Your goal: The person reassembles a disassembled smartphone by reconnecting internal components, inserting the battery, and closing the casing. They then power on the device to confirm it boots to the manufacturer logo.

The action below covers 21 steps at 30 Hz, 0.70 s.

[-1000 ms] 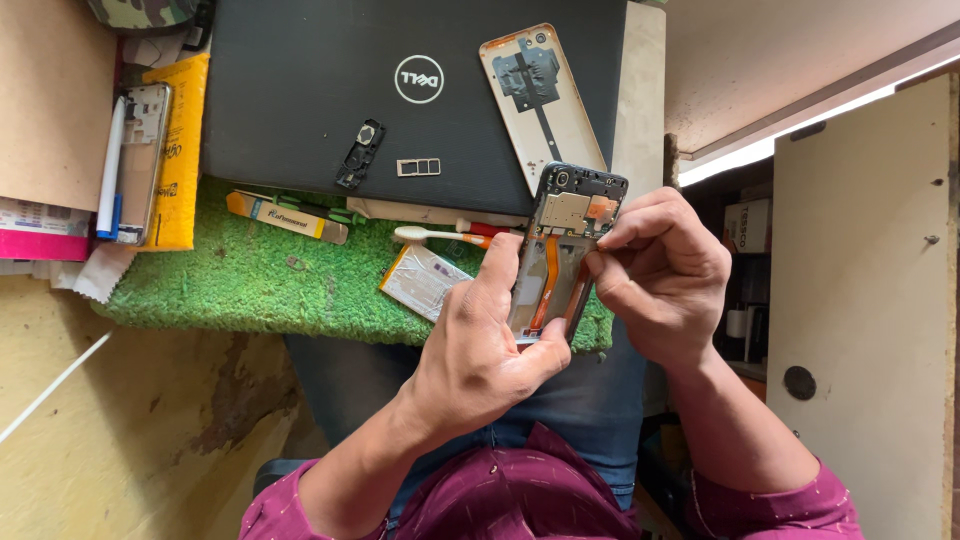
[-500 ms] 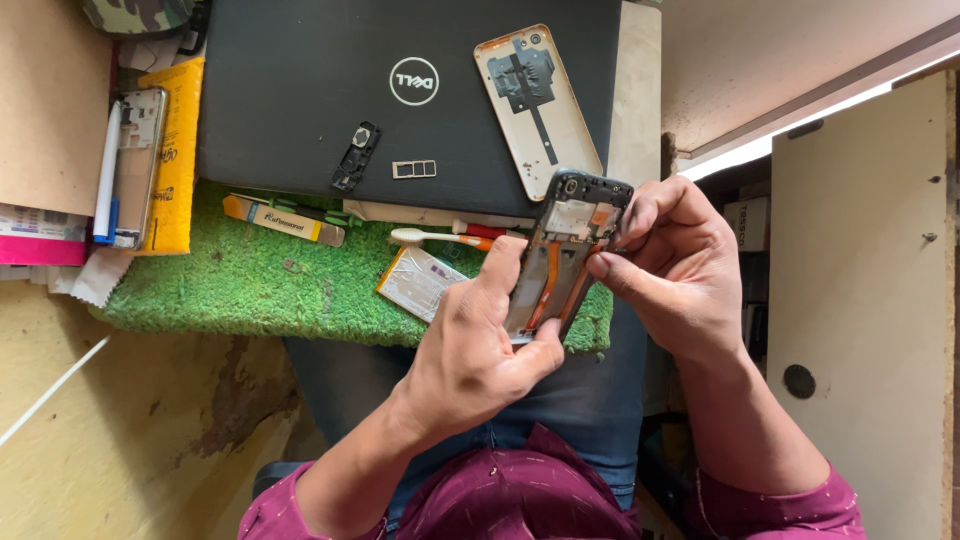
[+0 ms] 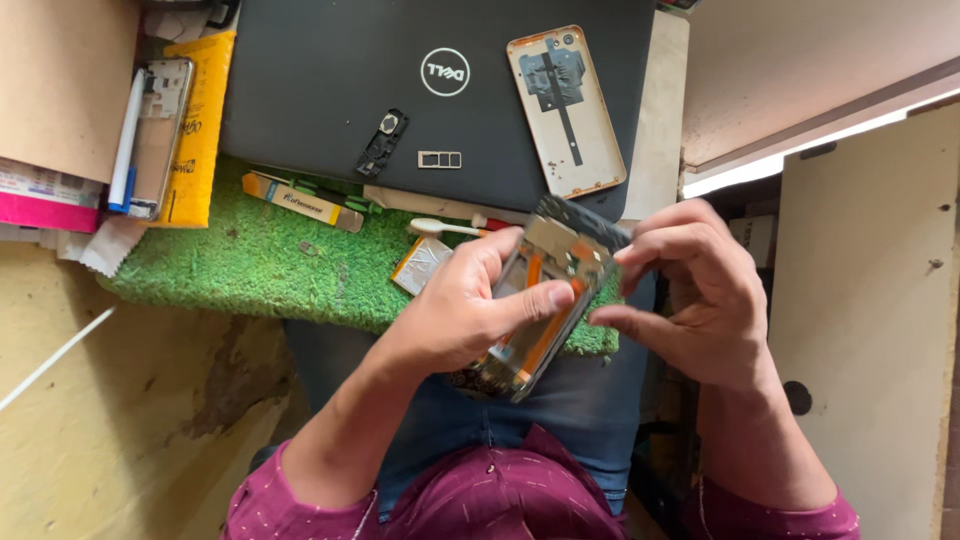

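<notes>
Green mat (image 3: pixel 250 265) | one opened phone (image 3: pixel 540 300) gripped by left hand (image 3: pixel 460 310) | right hand (image 3: pixel 690 295) half-curled, beside it

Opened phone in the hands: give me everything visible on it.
The opened phone with its back cover off is a slim rectangular body, tilted diagonally, top end toward the closed black laptop. Its exposed inside shows a dark upper section, a silvery metal plate and orange strips running lengthwise. The left hand wraps it in a firm grip, thumb across the open face. The right hand sits at the top end, fingertips beside that edge; contact there is unclear. It is held above the green grass-like mat.
</notes>
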{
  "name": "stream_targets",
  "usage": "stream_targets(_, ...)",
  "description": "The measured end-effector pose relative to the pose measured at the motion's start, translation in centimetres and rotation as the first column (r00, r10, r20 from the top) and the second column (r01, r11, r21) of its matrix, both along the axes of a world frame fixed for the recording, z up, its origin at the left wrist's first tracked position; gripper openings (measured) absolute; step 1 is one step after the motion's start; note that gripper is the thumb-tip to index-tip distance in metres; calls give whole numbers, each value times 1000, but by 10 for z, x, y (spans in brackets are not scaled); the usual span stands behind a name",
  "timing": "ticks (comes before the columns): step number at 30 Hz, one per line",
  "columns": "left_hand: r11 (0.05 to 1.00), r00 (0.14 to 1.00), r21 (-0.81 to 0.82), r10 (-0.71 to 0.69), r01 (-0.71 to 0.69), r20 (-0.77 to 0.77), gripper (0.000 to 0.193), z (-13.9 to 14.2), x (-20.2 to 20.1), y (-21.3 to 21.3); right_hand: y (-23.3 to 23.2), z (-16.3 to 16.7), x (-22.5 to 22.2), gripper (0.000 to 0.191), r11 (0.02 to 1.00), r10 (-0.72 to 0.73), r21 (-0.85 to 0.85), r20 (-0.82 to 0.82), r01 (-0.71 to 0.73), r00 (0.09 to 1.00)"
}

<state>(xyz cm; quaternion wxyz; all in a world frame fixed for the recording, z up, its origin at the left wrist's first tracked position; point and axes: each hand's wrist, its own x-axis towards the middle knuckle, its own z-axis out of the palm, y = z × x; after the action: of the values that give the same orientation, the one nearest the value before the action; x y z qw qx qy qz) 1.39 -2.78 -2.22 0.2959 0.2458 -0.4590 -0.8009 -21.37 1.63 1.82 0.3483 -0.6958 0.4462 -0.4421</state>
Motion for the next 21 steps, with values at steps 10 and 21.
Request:
stream_targets(10,903,902,-55,-429,427,-40,47,-14,0,-2,-6,8,-10,34,940,212,-220,-229,-262,950)
stream_targets(21,906,909,-150,-410,396,-73,51,-26,-6,1,-5,5,-10,27,910,314,-237,-136,-339,940)
